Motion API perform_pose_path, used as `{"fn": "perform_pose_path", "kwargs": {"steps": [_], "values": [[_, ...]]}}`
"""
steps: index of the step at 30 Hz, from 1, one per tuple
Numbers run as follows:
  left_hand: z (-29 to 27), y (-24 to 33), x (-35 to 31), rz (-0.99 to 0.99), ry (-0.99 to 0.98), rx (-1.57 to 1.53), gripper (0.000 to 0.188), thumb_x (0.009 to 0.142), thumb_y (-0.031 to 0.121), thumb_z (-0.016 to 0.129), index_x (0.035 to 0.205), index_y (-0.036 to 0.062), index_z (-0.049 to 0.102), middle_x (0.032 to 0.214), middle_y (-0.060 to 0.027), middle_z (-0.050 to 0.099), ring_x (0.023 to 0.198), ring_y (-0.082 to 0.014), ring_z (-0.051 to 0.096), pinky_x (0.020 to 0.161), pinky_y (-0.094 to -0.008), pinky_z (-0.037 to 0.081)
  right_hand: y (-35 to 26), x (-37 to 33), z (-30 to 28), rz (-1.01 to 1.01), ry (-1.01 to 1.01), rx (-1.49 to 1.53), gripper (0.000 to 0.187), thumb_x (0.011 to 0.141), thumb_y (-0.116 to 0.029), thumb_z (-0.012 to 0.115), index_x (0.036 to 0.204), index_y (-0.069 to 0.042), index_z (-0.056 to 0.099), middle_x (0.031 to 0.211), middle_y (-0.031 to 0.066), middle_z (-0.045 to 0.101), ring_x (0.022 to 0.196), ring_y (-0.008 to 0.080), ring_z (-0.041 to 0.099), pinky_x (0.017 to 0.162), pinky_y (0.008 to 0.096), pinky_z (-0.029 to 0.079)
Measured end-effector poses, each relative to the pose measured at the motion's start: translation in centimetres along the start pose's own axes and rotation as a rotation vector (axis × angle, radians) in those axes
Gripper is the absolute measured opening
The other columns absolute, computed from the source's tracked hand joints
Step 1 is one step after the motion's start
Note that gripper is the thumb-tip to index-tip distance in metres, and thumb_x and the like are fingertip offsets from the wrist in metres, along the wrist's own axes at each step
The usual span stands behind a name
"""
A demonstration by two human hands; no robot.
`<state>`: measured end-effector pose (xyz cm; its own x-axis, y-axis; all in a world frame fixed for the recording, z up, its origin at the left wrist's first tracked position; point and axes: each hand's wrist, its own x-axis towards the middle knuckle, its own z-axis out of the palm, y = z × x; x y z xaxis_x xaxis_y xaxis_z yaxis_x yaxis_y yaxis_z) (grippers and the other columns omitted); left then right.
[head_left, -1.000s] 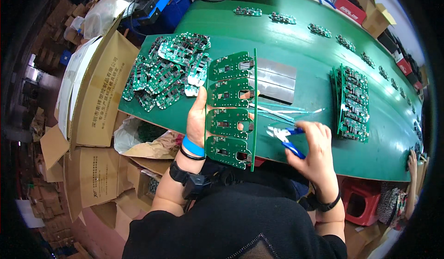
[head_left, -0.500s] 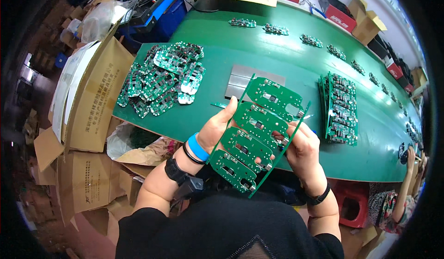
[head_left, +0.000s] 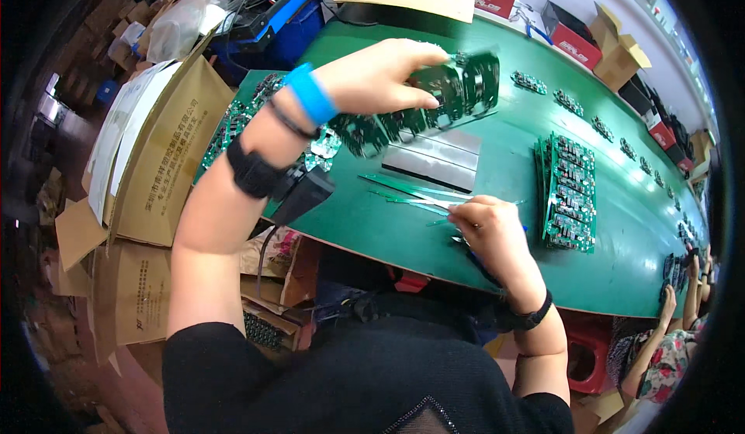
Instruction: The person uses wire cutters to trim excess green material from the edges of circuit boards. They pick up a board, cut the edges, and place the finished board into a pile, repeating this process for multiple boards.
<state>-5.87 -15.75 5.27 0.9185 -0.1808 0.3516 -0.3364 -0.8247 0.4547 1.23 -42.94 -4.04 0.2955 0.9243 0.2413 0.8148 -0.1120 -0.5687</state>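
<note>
Gripping is clear on one side: your left hand (head_left: 392,77) is closed on a green, rectangular circuit-board panel (head_left: 479,81) of joined sections, thumb on the near face. The panel hangs tilted over the far edge of the grey, ridged metal block (head_left: 434,162); blur hides whether they touch. Risk, judged: its ends are unsupported, so a knock against the block could chip a component or strain a joint.

Your right hand (head_left: 489,228) sits near and right of the block, fingertips drawn into a narrow pinch at the thin, green-and-pale strips (head_left: 423,195) along the block's near side. Cannot tell whether one is caught. Blue-handled metal cutters (head_left: 476,259) show partly beneath that hand; held or lying, not clear. Risk: fingers closing carelessly around the blades could get nicked; a strip pushed onto the block could leave a panel rocking there.

Farther out, left of the block: a heap of loose, green-and-black circuit boards (head_left: 240,120). The black, boxy wrist device (head_left: 306,195) on your left arm is near it and could snag a board if the arm drops. Right of the block: a stack of green, component-covered panels (head_left: 570,193); a sideways sweep of your right hand could shove it askew.
</note>
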Motion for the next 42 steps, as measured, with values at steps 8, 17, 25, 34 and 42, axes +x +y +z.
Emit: {"fn": "perform_pose_path", "kwargs": {"steps": [8, 17, 25, 34, 42], "values": [[5.3, -2.7, 4.0, -0.167, -0.276, 0.331, 0.038, 0.078, 0.02, 0.076, 0.113, 0.0115, 0.066, 0.101, -0.0155, 0.069, 0.096, -0.0351, 0.066, 0.084, -0.0438, 0.052, 1.2, 0.5, 3.3, -0.137, -0.004, -0.202, 0.01, 0.081, -0.011, 0.066, 0.077, -0.003, 0.063, 0.077, 0.0138, 0.059, 0.081, 0.0331, 0.062, 0.072, 0.0431, 0.051], [7.6, -2.2, 4.4, -0.136, -0.188, 0.376, 0.036, 0.083, 0.024, 0.071, 0.117, 0.0173, 0.063, 0.099, -0.0154, 0.07, 0.092, -0.0363, 0.066, 0.078, -0.0466, 0.053, 1.7, 0.9, 2.9, -0.098, -0.026, -0.19, 0.02, 0.085, -0.017, 0.066, 0.071, -0.004, 0.059, 0.073, 0.0132, 0.059, 0.075, 0.0326, 0.061, 0.071, 0.0428, 0.051], [8.8, -5.0, 4.9, -0.066, 0.05, 0.436, 0.036, 0.09, 0.043, 0.062, 0.12, 0.0236, 0.063, 0.103, -0.0091, 0.07, 0.089, -0.0332, 0.067, 0.074, -0.0452, 0.054, 3.1, 1.6, 3.7, -0.206, 0.029, -0.129, 0.016, 0.084, -0.012, 0.064, 0.071, -0.003, 0.06, 0.074, 0.0132, 0.058, 0.077, 0.0335, 0.061, 0.074, 0.0417, 0.052], [7.7, -10.9, 9.0, -0.12, -0.16, -0.09, 0.039, 0.086, 0.027, 0.074, 0.116, 0.0024, 0.069, 0.103, -0.0126, 0.073, 0.095, -0.0146, 0.065, 0.088, -0.0298, 0.051, 4.1, 1.0, 2.1, 0.076, -0.024, -0.033, 0.003, 0.08, -0.001, 0.06, 0.083, 0.0, 0.062, 0.088, 0.0193, 0.057, 0.09, 0.0382, 0.058, 0.08, 0.0435, 0.049], [4.7, -6.8, 5.4, -0.21, -0.054, -0.405, 0.033, 0.089, 0.017, 0.072, 0.118, 0.0014, 0.068, 0.102, -0.0051, 0.071, 0.091, -0.0078, 0.062, 0.082, -0.024, 0.051, 7.9, 1.4, 1.0, 0.132, 0.335, -0.383, 0.019, 0.076, 0.009, 0.054, 0.092, 0.001, 0.057, 0.086, 0.0177, 0.055, 0.092, 0.0365, 0.057, 0.082, 0.0431, 0.049]]}}
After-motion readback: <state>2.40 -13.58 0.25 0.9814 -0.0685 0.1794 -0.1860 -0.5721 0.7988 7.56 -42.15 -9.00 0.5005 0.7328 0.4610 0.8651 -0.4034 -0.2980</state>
